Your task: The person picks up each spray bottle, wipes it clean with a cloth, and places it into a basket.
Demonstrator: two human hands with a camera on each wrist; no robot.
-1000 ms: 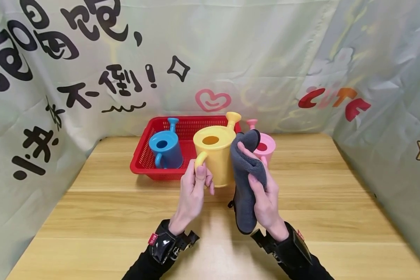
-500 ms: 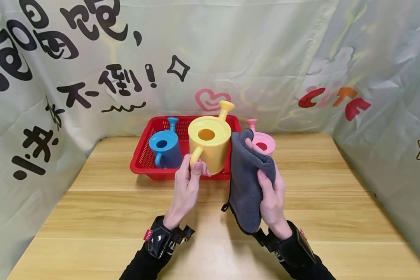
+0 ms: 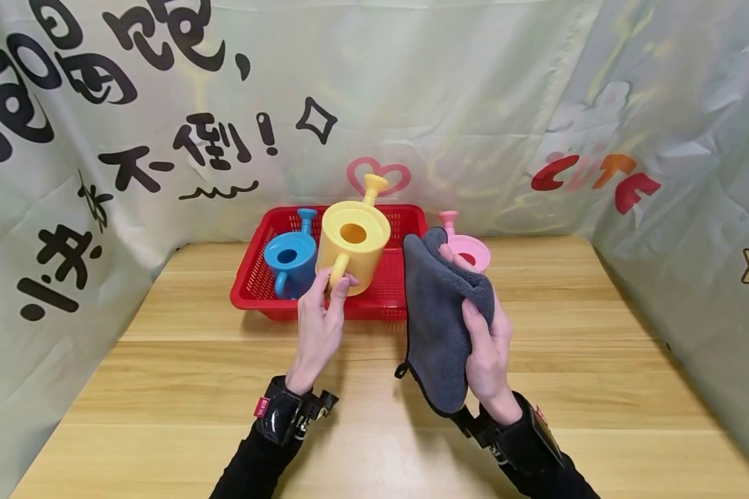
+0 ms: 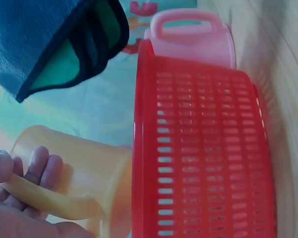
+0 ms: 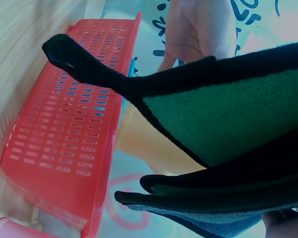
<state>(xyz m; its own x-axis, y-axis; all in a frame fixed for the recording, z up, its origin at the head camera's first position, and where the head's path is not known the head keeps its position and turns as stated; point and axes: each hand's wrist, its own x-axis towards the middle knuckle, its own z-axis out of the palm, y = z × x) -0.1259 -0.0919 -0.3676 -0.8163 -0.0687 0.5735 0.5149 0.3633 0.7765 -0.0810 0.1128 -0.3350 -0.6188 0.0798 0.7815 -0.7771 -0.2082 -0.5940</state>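
Note:
My left hand [image 3: 320,333] grips the handle of a yellow watering can [image 3: 365,260], holding it up over the red basket [image 3: 242,294]. In the left wrist view, fingers curl round the can's handle [image 4: 54,201], and its base is level with the basket's rim. To the right, my right hand [image 3: 489,346] holds a folded dark grey cloth [image 3: 435,333] by its bunched side, above the table. The right wrist view shows the cloth's green underside [image 5: 228,111] and a black hanging loop. A blue watering can [image 3: 290,260] stands in the basket's left part.
Behind the cloth, to the right of the basket, stands a pink watering can [image 3: 469,251], partly hidden. Everything rests on a wooden table [image 3: 374,436]. A printed fabric backdrop [image 3: 474,104] rises behind and at both sides.
The yellow can has risen and moved left in my left hand, from in front of the basket to over it beside the blue can. The cloth has shifted slightly right and spread out more.

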